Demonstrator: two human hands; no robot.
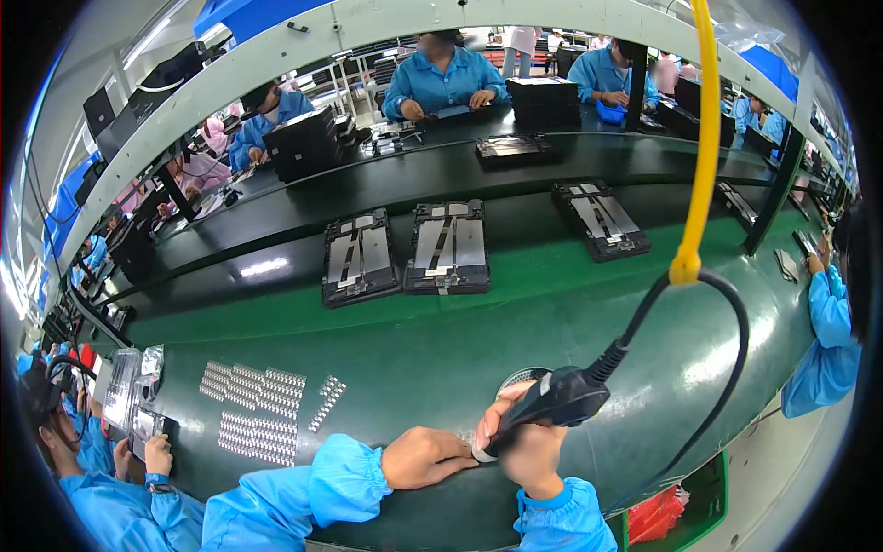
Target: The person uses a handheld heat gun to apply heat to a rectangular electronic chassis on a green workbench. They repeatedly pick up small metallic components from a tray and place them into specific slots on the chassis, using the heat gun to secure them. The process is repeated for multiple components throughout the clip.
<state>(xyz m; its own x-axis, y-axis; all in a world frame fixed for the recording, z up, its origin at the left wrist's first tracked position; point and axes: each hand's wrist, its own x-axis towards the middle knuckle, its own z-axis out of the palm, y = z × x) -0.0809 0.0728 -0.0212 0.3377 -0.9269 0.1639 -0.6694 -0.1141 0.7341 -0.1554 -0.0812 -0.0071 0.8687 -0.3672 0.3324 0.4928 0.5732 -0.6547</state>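
My right hand [526,451] is wrapped round a black corded tool [561,397], shaped like an electric screwdriver, that slants down to the left. A black cable leaves its upper end and loops through a yellow hanging strap [704,147]. My left hand [428,457] reaches in from the left with its fingers pressed together at the tool's lower end. A small pale thing shows there between the hands, too hidden to name. Just behind the tool sits a round metal dish [526,375], partly covered. Left of my hands lie several sheets of small silver parts [258,437] in rows.
Several black trays holding flat device parts [448,248] stand along the far side of the green bench [386,368]. A metal frame [368,37] arches overhead. Co-workers sit close at left and right and across the bench. A green crate [708,501] with red bags is at lower right.
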